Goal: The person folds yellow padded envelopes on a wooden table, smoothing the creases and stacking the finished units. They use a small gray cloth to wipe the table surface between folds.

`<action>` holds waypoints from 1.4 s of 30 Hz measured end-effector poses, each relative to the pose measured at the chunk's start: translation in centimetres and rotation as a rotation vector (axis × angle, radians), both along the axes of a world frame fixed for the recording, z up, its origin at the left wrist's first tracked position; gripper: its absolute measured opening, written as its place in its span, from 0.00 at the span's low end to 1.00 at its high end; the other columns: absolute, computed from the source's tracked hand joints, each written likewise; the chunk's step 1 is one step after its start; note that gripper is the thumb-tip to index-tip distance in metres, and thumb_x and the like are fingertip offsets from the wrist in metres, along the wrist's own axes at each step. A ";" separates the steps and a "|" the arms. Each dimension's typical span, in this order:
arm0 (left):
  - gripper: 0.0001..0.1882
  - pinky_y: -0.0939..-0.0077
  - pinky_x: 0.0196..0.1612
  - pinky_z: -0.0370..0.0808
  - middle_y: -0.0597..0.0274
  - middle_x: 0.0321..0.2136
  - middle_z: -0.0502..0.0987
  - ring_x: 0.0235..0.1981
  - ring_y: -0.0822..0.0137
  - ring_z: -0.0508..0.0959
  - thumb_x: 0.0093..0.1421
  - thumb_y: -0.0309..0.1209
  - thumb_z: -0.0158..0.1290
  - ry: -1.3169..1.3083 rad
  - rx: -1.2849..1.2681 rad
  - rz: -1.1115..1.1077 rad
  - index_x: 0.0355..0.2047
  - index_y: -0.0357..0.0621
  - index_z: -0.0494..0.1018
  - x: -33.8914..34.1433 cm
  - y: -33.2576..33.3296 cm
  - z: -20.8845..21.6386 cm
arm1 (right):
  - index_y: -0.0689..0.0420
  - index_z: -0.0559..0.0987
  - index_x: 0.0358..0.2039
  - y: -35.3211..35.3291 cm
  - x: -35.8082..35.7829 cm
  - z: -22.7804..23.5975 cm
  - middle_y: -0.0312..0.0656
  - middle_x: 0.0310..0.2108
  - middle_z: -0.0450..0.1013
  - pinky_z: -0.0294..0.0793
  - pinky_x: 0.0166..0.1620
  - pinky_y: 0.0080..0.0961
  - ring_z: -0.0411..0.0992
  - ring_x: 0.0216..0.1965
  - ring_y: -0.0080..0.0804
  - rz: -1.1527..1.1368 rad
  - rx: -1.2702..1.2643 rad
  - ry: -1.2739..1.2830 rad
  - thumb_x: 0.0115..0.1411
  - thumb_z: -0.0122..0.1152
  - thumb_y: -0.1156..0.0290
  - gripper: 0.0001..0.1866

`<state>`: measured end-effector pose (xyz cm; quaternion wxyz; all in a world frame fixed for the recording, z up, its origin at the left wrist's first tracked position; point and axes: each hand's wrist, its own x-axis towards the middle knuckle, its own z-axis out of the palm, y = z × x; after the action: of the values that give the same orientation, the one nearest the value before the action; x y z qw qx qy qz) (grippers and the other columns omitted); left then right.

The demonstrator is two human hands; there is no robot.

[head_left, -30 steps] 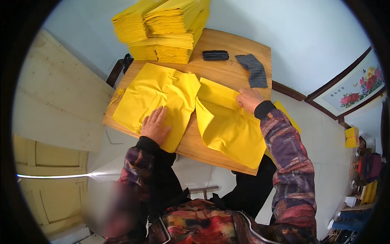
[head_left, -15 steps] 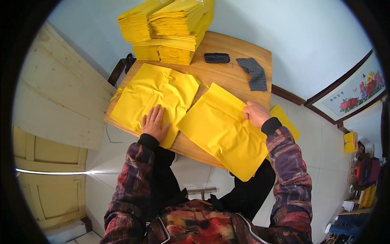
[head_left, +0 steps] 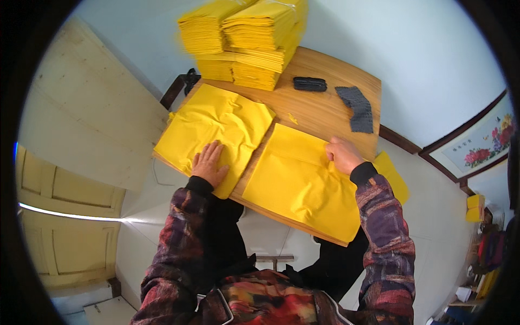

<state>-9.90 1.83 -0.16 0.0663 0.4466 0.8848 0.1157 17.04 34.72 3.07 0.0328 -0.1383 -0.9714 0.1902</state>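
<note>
Two large yellow paper sheets lie on a wooden table (head_left: 325, 111). My left hand (head_left: 208, 164) rests flat, fingers spread, on the near edge of the crumpled left sheet (head_left: 216, 127). My right hand (head_left: 341, 155) pinches the far right edge of the flat right sheet (head_left: 303, 184), which lies spread out and hangs past the table's near edge. At the far left of the table stand tall stacks of folded yellow paper (head_left: 249, 40).
A black oblong case (head_left: 310, 83) and a dark grey cloth strip (head_left: 356, 108) lie at the back right of the table. More yellow paper (head_left: 392, 176) sticks out beyond my right wrist. A dark chair back (head_left: 181, 86) stands at the table's left side.
The right sheet, folded and raised a second ago, has been turned over and laid flat on the table by my right hand. My left hand has stayed on the left sheet.
</note>
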 end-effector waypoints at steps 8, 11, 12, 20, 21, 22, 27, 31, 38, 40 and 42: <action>0.37 0.49 0.65 0.51 0.59 0.65 0.57 0.67 0.55 0.54 0.52 0.41 0.58 0.073 0.148 0.011 0.63 0.52 0.60 0.9 0.5 0.1 | 0.56 0.79 0.30 -1.6 2.1 1.1 0.48 0.50 0.70 0.68 0.52 0.40 0.67 0.51 0.51 -0.155 0.099 0.184 0.49 0.57 0.80 0.07; 0.38 0.50 0.66 0.51 0.57 0.66 0.56 0.67 0.53 0.53 0.52 0.42 0.59 0.009 0.190 -0.220 0.63 0.52 0.60 4.2 1.2 1.6 | 0.59 0.78 0.33 -4.2 7.1 2.0 0.49 0.50 0.70 0.67 0.54 0.38 0.66 0.53 0.51 -0.227 0.042 0.397 0.52 0.59 0.76 0.07; 0.38 0.50 0.66 0.50 0.57 0.66 0.55 0.67 0.53 0.53 0.52 0.43 0.59 -0.021 0.239 -0.338 0.63 0.53 0.60 5.8 1.3 2.2 | 0.59 0.76 0.36 -5.4 8.9 2.3 0.49 0.49 0.69 0.67 0.54 0.38 0.66 0.52 0.51 -0.252 -0.005 0.345 0.52 0.61 0.73 0.10; 0.50 0.53 0.67 0.49 0.55 0.64 0.57 0.65 0.53 0.55 0.39 0.57 0.65 0.012 0.000 -0.722 0.61 0.53 0.61 11.0 5.3 4.0 | 0.61 0.71 0.50 -13.8 15.3 2.3 0.47 0.54 0.65 0.60 0.59 0.40 0.61 0.57 0.47 -0.321 -0.011 0.145 0.51 0.67 0.60 0.28; 0.50 0.53 0.67 0.49 0.56 0.63 0.58 0.65 0.53 0.55 0.39 0.59 0.64 0.018 -0.051 -0.721 0.61 0.55 0.62 10.9 5.4 4.2 | 0.61 0.71 0.51 -14.1 15.0 2.2 0.46 0.55 0.64 0.59 0.60 0.41 0.60 0.58 0.47 -0.324 0.019 0.121 0.51 0.68 0.59 0.30; 0.49 0.54 0.66 0.50 0.56 0.62 0.59 0.65 0.53 0.56 0.40 0.58 0.64 0.036 -0.056 -0.729 0.61 0.54 0.62 10.8 5.4 4.3 | 0.60 0.71 0.52 -14.1 14.4 2.2 0.44 0.56 0.63 0.54 0.63 0.45 0.57 0.61 0.44 -0.336 0.004 0.092 0.51 0.67 0.57 0.31; 0.48 0.52 0.64 0.53 0.52 0.60 0.60 0.62 0.48 0.58 0.37 0.53 0.67 0.045 -0.056 -0.728 0.59 0.53 0.64 12.0 3.2 5.1 | 0.59 0.69 0.55 -14.3 11.0 2.4 0.42 0.60 0.61 0.47 0.65 0.52 0.54 0.65 0.42 -0.359 0.134 0.037 0.55 0.64 0.58 0.30; 0.42 0.52 0.63 0.56 0.54 0.60 0.61 0.62 0.50 0.59 0.41 0.53 0.65 -0.016 -0.127 -0.652 0.57 0.52 0.67 12.5 1.6 6.2 | 0.57 0.67 0.57 -13.3 8.2 1.5 0.43 0.60 0.60 0.47 0.65 0.51 0.53 0.65 0.45 -0.451 0.149 0.052 0.56 0.63 0.58 0.31; 0.23 0.60 0.59 0.63 0.55 0.57 0.66 0.59 0.55 0.64 0.58 0.38 0.54 -0.023 0.186 -0.585 0.53 0.48 0.68 12.6 10.8 3.6 | 0.55 0.67 0.58 -13.8 7.2 0.1 0.44 0.62 0.58 0.46 0.65 0.55 0.52 0.65 0.49 -0.534 0.183 -0.070 0.56 0.62 0.56 0.31; 0.29 0.58 0.63 0.58 0.56 0.63 0.58 0.64 0.55 0.58 0.58 0.40 0.53 -0.011 0.119 -0.572 0.60 0.50 0.62 13.0 12.2 2.1 | 0.55 0.66 0.58 -13.8 7.8 0.0 0.44 0.63 0.57 0.45 0.65 0.55 0.52 0.65 0.49 -0.583 0.183 -0.103 0.56 0.62 0.55 0.32; 0.34 0.57 0.66 0.53 0.57 0.67 0.52 0.68 0.56 0.52 0.58 0.43 0.53 -0.014 -0.017 -0.541 0.64 0.52 0.57 13.1 12.3 1.0 | 0.56 0.66 0.59 -13.8 8.7 -0.3 0.45 0.64 0.56 0.45 0.65 0.55 0.52 0.65 0.49 -0.646 0.165 -0.127 0.56 0.62 0.54 0.33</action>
<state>3.18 14.10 0.82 0.1046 0.6654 0.7337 0.0896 25.74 20.94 2.81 0.0419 -0.4475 -0.8896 0.0817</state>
